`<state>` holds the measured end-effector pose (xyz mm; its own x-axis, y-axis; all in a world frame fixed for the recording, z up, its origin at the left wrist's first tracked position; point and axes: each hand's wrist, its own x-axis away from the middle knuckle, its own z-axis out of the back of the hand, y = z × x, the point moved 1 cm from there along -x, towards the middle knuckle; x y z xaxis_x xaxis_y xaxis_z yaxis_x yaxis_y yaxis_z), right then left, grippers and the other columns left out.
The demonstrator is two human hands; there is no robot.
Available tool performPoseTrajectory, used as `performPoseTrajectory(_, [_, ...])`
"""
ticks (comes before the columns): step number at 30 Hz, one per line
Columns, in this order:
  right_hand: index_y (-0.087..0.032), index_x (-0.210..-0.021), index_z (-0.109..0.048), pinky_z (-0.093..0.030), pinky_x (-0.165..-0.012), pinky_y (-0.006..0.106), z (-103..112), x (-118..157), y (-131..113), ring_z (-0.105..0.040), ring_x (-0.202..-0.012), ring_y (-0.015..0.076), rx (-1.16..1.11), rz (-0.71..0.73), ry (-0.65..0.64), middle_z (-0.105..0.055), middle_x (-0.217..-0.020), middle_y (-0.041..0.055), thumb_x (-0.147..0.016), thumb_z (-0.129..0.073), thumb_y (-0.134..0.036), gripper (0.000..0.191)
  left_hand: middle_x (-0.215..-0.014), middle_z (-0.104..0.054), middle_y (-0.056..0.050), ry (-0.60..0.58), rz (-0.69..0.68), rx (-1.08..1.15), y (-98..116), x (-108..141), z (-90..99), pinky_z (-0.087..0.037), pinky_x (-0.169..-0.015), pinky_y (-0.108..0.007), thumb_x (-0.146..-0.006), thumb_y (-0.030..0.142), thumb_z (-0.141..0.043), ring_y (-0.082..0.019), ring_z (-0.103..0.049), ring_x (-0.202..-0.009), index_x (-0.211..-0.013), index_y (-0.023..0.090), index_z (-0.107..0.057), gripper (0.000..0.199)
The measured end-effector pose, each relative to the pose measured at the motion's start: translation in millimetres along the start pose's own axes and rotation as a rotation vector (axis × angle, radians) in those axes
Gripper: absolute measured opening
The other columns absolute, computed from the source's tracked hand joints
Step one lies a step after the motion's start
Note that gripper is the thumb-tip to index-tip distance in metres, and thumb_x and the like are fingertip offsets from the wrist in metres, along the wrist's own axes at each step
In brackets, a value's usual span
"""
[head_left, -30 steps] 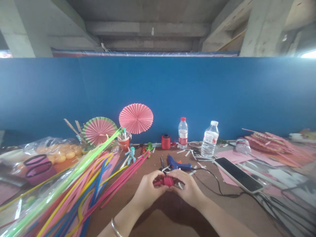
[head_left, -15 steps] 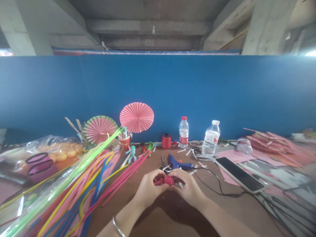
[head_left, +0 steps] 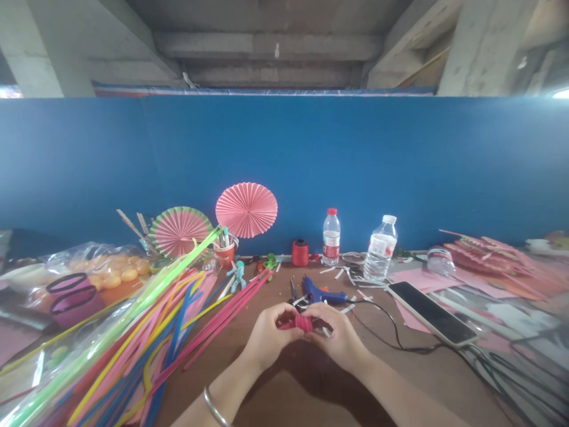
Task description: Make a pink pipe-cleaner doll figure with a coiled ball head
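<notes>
A small coiled dark pink piece [head_left: 304, 323] is held between both hands over the brown table [head_left: 275, 391]. My left hand [head_left: 272, 335] wraps its fingers round the piece's left end. From the other side, my right hand [head_left: 336, 337] pinches it, thumb below and fingers above. Just beyond my fingertips lie a blue glue gun [head_left: 324, 295] and dark-tipped pliers or scissors [head_left: 293, 289], their handles partly hidden by my hands. White paper scraps are scattered around the glue gun.
Colourful pipe cleaners [head_left: 133, 362] spread across the left. Behind stand a red thread spool [head_left: 300, 253], two water bottles [head_left: 331, 240] and a cup of pens [head_left: 224, 254]. A phone [head_left: 431, 313] and black cables [head_left: 498, 367] lie at right.
The view has shifted very slightly. Both hands keep their hold on the coiled pink piece, with hardly any finger movement.
</notes>
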<state>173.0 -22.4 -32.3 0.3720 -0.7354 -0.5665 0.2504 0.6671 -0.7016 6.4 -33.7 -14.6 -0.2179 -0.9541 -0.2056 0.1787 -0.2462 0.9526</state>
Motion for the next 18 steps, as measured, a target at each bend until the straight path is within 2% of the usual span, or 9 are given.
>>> performPoseTrajectory(13, [-0.021, -0.095, -0.066, -0.050, -0.078, 0.032, 0, 2, 10, -0.059, -0.089, 0.0210, -0.027, 0.030, 0.070, -0.061, -0.095, 0.0079, -0.074, -0.066, -0.026, 0.021, -0.072, -0.065, -0.002, 0.038, -0.006, 0.003, -5, -3, 0.2, -0.043, -0.065, -0.026, -0.060, 0.016, -0.070, -0.018, -0.058, -0.070, -0.076, 0.015, -0.062, 0.018])
performPoseTrajectory(18, [-0.022, -0.100, -0.062, -0.051, -0.079, 0.032, -3, 4, 14, -0.061, -0.089, 0.0204, -0.079, -0.022, 0.077, -0.062, -0.097, 0.0067, -0.074, -0.065, -0.021, 0.026, -0.071, -0.065, -0.002, 0.059, -0.010, 0.039, -9, -3, -0.2, -0.042, -0.065, -0.026, -0.060, 0.014, -0.070, -0.018, -0.058, -0.069, -0.076, 0.015, -0.062, 0.018])
